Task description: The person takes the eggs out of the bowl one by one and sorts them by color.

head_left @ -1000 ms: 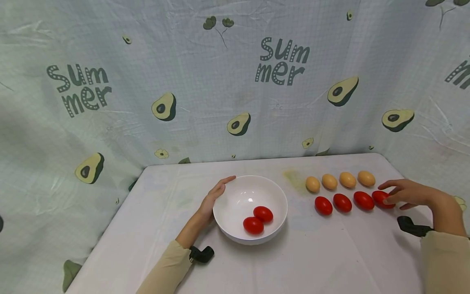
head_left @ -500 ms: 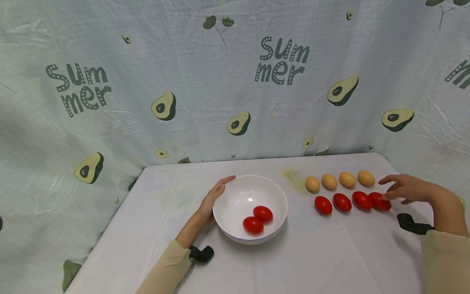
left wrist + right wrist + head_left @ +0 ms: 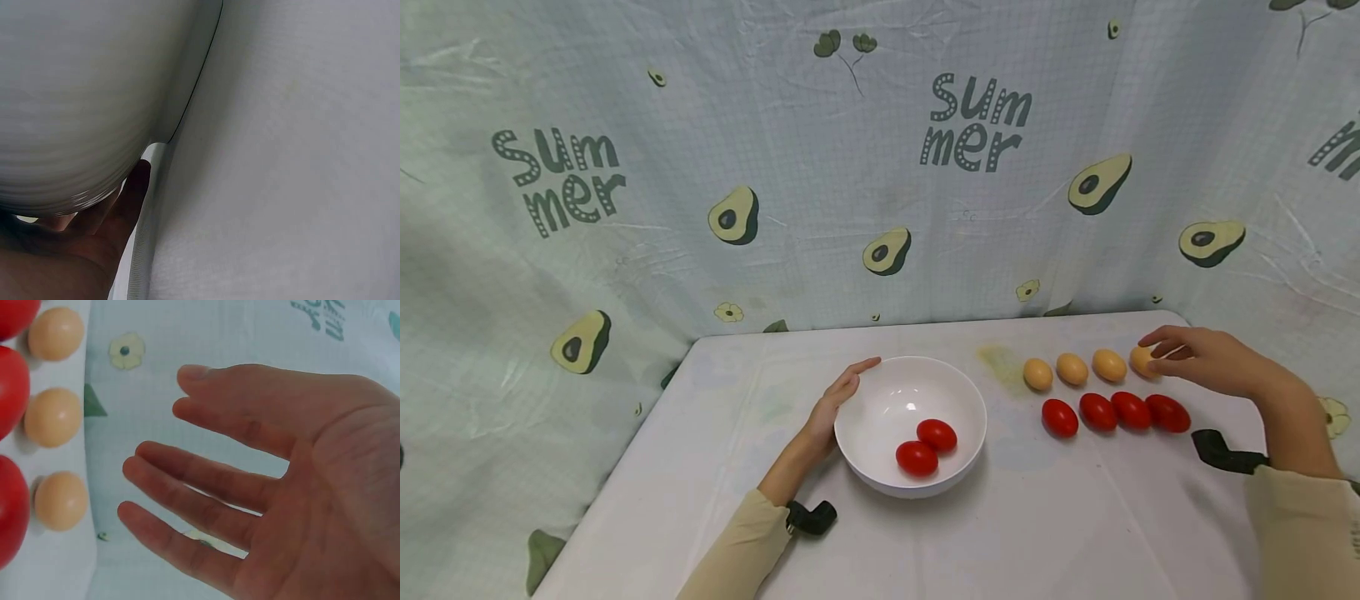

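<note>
A white bowl (image 3: 972,402) holds two red eggs (image 3: 927,447). My left hand (image 3: 850,383) rests with straight fingers against the bowl's left wall; the left wrist view shows the bowl's (image 3: 87,94) outer side pressed by a finger (image 3: 134,187). To the right lie a row of tan eggs (image 3: 1072,368) and, nearer me, a row of red eggs (image 3: 1098,412). My right hand (image 3: 1153,354) hovers at the rightmost tan egg (image 3: 1141,361), fingertips beside it. In the right wrist view the right hand (image 3: 162,462) is spread and holds nothing, with tan eggs (image 3: 53,417) to its left.
The white table (image 3: 1037,533) ends just right of my right hand and at the back against an avocado-print cloth (image 3: 880,167). A yellowish stain (image 3: 1000,360) marks the table behind the bowl. Black wrist mounts (image 3: 1221,454) sit on both forearms.
My right hand left the rightmost red egg and moved back to the rightmost tan egg. That red egg now lies slightly further left. My left hand stayed put.
</note>
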The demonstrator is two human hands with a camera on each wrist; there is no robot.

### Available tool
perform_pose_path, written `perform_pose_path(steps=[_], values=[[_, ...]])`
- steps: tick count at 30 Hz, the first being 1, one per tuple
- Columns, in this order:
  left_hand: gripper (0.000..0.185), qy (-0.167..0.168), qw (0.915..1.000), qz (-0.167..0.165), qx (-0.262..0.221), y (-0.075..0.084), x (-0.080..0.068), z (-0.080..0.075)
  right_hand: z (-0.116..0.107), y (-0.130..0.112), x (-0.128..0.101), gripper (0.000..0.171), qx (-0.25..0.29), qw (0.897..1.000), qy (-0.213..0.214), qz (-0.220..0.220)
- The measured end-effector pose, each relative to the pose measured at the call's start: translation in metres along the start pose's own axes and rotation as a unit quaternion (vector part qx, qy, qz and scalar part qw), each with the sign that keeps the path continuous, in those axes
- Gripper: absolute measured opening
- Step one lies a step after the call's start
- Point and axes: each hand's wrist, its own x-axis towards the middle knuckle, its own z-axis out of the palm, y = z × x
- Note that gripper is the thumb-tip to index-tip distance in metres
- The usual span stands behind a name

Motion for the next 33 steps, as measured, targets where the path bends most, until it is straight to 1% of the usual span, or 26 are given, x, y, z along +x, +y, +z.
perform_pose_path(steps=[6,15,26,33], values=[[0.051,-0.002,1.0,0.0,0.0,0.0,-0.001,-0.001,0.001,-0.024,0.004,0.042,-0.003,0.999,0.029,-0.027],[0.051,-0.006,1.0,0.001,0.006,-0.001,0.001,-0.003,0.004,-0.059,0.005,0.038,0.006,0.996,0.056,-0.068],[0.05,-0.005,0.9999,0.001,0.012,-0.001,0.003,-0.001,0.02,-0.1,0.009,0.036,0.023,0.991,0.051,-0.12],[0.051,-0.005,0.9999,0.001,0.011,-0.002,0.003,-0.002,0.037,-0.129,0.017,0.033,0.039,0.986,0.033,-0.159]])
